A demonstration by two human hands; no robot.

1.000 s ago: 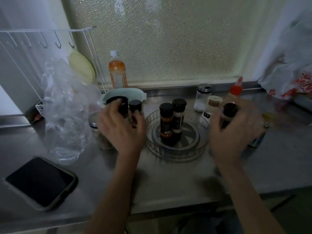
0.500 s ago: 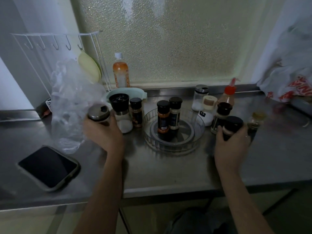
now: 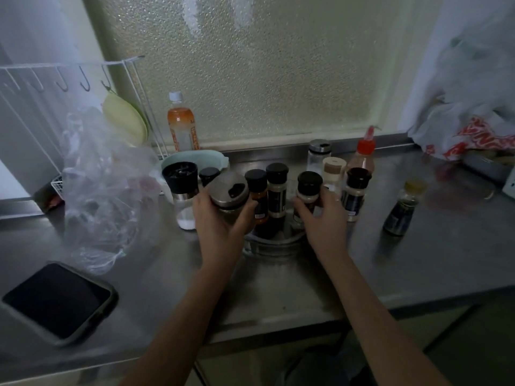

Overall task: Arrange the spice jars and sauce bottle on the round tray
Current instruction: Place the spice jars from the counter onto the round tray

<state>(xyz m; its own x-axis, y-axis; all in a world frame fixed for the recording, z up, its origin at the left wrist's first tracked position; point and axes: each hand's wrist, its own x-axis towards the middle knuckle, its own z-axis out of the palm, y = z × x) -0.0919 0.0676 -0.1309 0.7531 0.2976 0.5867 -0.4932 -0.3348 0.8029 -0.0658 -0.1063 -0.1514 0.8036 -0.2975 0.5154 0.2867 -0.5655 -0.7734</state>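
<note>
The clear round tray [image 3: 274, 246] sits mid-counter with two black-capped spice jars, an orange one [image 3: 257, 195] and a pale one [image 3: 277, 189], standing in it. My left hand [image 3: 223, 227] grips a steel-lidded jar [image 3: 230, 195] at the tray's left rim. My right hand [image 3: 323, 218] holds a black-capped jar [image 3: 308, 193] over the tray's right side. Right of the tray stand another black-capped jar [image 3: 356, 190], a beige-capped jar [image 3: 333, 171], a steel-capped shaker [image 3: 319, 153] and the red-capped sauce bottle [image 3: 362, 157]. A black-topped grinder [image 3: 182, 190] and a small black-capped jar [image 3: 209, 175] stand left.
A small dark bottle [image 3: 401, 208] stands alone to the right. A phone [image 3: 55, 300] lies at front left, beside a crumpled clear plastic bag [image 3: 103, 190]. An orange drink bottle [image 3: 182, 126], a pale green bowl [image 3: 200, 160] and a wire rack [image 3: 69, 84] sit behind. White bags [image 3: 468, 129] fill the right corner.
Both hands have moved inward to the tray, each carrying its jar: the steel-lidded jar from the left, the black-capped jar from the right. The camera has come closer.
</note>
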